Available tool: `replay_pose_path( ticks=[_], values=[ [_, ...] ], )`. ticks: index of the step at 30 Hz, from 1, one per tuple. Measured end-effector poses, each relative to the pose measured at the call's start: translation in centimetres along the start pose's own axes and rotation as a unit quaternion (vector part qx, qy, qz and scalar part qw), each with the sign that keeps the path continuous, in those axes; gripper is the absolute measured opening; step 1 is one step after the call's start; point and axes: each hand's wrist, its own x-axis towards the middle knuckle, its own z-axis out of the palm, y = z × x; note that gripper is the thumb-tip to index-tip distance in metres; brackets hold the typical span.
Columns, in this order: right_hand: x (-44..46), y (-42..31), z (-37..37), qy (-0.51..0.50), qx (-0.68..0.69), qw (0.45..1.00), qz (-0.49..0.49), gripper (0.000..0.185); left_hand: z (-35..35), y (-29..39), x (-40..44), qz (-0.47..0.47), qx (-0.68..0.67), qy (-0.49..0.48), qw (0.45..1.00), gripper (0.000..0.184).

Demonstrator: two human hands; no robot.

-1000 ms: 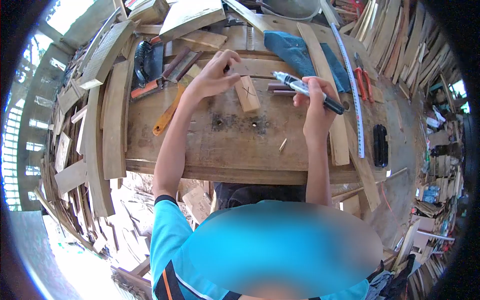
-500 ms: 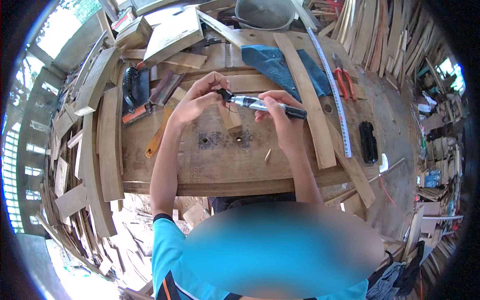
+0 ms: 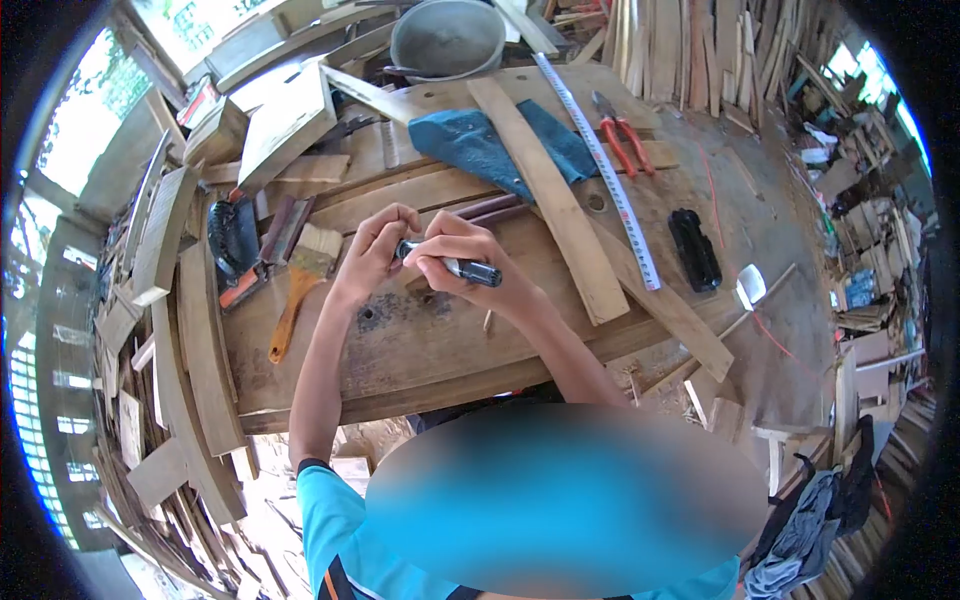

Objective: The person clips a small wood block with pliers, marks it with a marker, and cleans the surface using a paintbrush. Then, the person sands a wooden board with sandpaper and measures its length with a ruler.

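Note:
A slim pen-shaped tool point(image 3: 478, 270) in black and silver is held between both hands above the workbench point(image 3: 420, 370). My right hand point(image 3: 470, 255) wraps its middle, and the dark rear end sticks out to the right. My left hand point(image 3: 372, 262) is closed at the other end, pinching the tip. Fingers hide most of the tool's body. Below and left lies a brush point(image 3: 290, 318) with an orange handle and pale bristles. A small wood sliver point(image 3: 488, 321) rests on the bench under my right wrist.
Pliers with red handles point(image 3: 628, 145), a measuring tape point(image 3: 605, 175), a black case point(image 3: 693, 250) and a long board point(image 3: 550, 205) over a blue cloth point(image 3: 460, 145) lie right and behind. A black-handled float point(image 3: 232, 240) and stacked planks point(image 3: 205, 340) are left. A grey basin point(image 3: 447, 40) stands behind.
My hands have come closer together, and my right hand has slid left along the tool, covering more of it. The view has shifted, so the bench items appear displaced.

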Motion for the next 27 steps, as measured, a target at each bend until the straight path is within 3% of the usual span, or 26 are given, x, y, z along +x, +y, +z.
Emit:
replay_pose_path(
  ticks=[4, 6, 9, 11, 13, 18, 20, 21, 22, 24, 25, 26, 27],
  values=[
    [0.1, -0.9, -0.2, 0.054, -0.029, 0.998, -0.023, 0.006, 1.3, 0.5, -0.6, 0.069, 0.018, 0.062, 0.996, 0.014],
    [-0.1, -0.9, 0.5, 0.094, -0.012, 0.995, -0.009, 0.010, 1.8, 1.2, -0.6, 0.236, 0.150, 0.130, 0.951, 0.016],
    [-0.5, -1.1, 0.4, 0.118, 0.031, 0.992, -0.003, 0.014, 3.2, 0.0, -1.9, 0.242, 0.123, 0.182, 0.945, 0.017],
    [-0.7, -0.9, 0.5, 0.086, 0.011, 0.994, -0.067, 0.019, 3.8, -1.1, -2.1, 0.264, 0.113, 0.202, 0.936, 0.017],
    [-1.2, -1.0, 1.1, 0.112, 0.050, 0.992, -0.026, 0.021, 3.7, -1.6, -2.4, 0.324, 0.120, 0.284, 0.895, 0.017],
    [-2.6, -2.3, 1.9, 0.194, 0.171, 0.963, 0.080, 0.028, 6.0, -1.9, -3.9, 0.291, 0.048, 0.279, 0.914, 0.014],
    [-4.5, -2.3, 3.1, 0.202, 0.248, 0.941, 0.107, 0.025, 6.7, -2.1, -4.3, 0.388, 0.243, 0.299, 0.837, 0.018],
    [-5.6, -3.3, 3.1, 0.243, 0.281, 0.914, 0.164, 0.023, 6.4, -3.3, -3.9, 0.440, 0.284, 0.322, 0.789, 0.016],
    [-6.7, -4.2, 2.9, 0.279, 0.311, 0.881, 0.221, 0.021, 6.5, -4.4, -4.2, 0.434, 0.292, 0.300, 0.798, 0.015],
    [-8.3, -5.7, 2.8, 0.322, 0.289, 0.870, 0.237, 0.022, 7.0, -4.1, -5.3, 0.400, 0.332, 0.212, 0.827, 0.019],
    [-9.0, -6.6, 1.9, 0.287, 0.216, 0.888, 0.287, 0.021, 7.2, -2.9, -5.4, 0.375, 0.360, 0.147, 0.842, 0.023],
    [-9.6, -7.5, 0.7, 0.245, 0.137, 0.901, 0.331, 0.020, 7.2, -2.7, -5.1, 0.400, 0.373, 0.166, 0.820, 0.030],
    [-9.7, -8.7, 0.0, 0.291, 0.181, 0.902, 0.263, 0.017, 7.0, -2.5, -4.8, 0.424, 0.386, 0.184, 0.798, 0.039]
  ],
)
